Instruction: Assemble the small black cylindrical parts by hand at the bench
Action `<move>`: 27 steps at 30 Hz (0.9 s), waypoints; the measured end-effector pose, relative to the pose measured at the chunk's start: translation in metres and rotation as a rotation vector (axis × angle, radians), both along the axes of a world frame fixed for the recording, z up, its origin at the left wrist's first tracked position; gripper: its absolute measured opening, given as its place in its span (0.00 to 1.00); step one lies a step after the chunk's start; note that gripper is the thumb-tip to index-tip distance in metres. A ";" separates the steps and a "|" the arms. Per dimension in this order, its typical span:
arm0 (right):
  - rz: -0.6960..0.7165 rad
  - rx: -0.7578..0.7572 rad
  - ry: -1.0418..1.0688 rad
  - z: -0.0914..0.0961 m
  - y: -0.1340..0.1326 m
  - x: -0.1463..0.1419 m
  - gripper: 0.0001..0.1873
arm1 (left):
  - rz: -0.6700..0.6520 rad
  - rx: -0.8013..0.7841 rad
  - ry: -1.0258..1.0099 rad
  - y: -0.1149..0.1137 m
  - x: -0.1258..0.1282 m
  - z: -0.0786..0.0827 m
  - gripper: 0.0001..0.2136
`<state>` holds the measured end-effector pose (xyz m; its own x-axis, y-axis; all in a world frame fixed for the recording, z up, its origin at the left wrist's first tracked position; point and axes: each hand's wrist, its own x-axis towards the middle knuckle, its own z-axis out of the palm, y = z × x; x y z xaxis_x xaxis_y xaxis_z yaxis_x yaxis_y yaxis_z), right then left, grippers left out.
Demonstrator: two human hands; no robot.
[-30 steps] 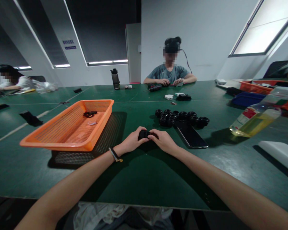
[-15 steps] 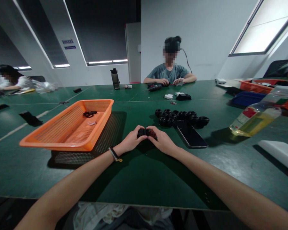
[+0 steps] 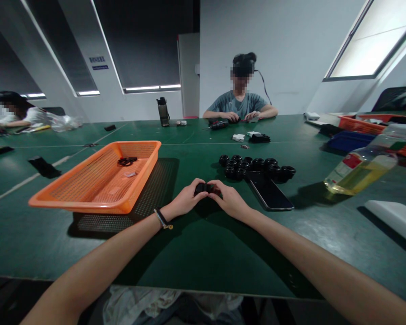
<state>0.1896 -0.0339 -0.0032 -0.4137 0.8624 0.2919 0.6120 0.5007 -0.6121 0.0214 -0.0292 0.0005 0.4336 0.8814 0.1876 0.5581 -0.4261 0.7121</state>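
Both of my hands meet over the green table (image 3: 203, 253), fingers curled around a small black part (image 3: 200, 188). My left hand (image 3: 188, 197) grips its left side. From the other side my right hand (image 3: 227, 197) pinches the right end, where a dark, faintly reddish surface shows between the fingers. Much of the part is hidden by the fingers, so its exact kind is unclear. Beyond my right hand stands a cluster of several glossy black round parts (image 3: 241, 173). A black smartphone (image 3: 269, 192) lies against them, screen up.
An orange perforated basket (image 3: 144, 189) at left holds a black cable (image 3: 126, 161). To the right are a tilted-looking bottle of yellow liquid (image 3: 362, 169), a white object (image 3: 394, 219) and a blue tray (image 3: 347, 141). Across the table a person (image 3: 240, 99) sits near a power drill (image 3: 219, 124).
The fingers of my right hand have closed in slightly around the black part, and less of its reddish surface shows. The view has shifted very slightly; other things stay put.
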 end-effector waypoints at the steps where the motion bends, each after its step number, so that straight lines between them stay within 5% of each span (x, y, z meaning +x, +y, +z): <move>1: 0.000 -0.010 0.004 0.000 0.000 0.000 0.13 | -0.001 -0.001 -0.001 0.000 0.000 0.000 0.12; 27: -0.005 0.118 0.016 -0.004 0.002 0.004 0.13 | -0.040 -0.101 -0.048 -0.001 -0.002 -0.001 0.12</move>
<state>0.1934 -0.0315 -0.0076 -0.4038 0.8236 0.3983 0.6054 0.5670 -0.5586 0.0190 -0.0299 -0.0009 0.4618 0.8788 0.1199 0.5062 -0.3722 0.7780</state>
